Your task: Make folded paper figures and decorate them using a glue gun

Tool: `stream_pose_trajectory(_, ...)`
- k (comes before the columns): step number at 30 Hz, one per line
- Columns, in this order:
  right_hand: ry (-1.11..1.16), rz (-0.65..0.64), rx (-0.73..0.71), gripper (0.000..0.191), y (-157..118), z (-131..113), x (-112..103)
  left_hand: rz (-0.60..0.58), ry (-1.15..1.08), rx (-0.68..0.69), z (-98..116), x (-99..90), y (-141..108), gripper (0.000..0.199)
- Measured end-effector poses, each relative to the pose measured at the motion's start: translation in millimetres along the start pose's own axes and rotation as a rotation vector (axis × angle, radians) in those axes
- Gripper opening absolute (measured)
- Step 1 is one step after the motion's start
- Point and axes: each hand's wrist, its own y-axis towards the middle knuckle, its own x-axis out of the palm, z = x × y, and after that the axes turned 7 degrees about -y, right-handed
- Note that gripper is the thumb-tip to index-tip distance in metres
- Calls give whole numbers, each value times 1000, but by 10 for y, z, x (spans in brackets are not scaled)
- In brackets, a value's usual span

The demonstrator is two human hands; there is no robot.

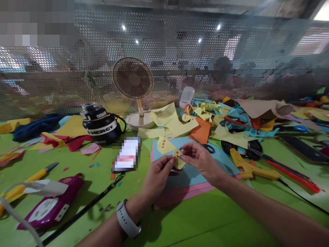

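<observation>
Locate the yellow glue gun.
Head view, right side: the glue gun lies on the green table, between the right forearm and the long red tool.

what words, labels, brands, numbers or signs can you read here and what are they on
"ENERGY": white band on the black bottle
Too small or blurred: labels near the bottle's lid and on the purple case
Unreadable, pixelated: phone screen
</observation>
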Motion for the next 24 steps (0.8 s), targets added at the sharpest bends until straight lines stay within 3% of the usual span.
stream_pose_trajectory(14, 32, -12, 44, 39, -1, 8, 4, 5, 4, 3, -3, 4, 8, 33)
stream_pose_trajectory(24, 18, -17, 44, 27, -2, -5, -2, 11, -21, 11, -50, -10, 17, 32)
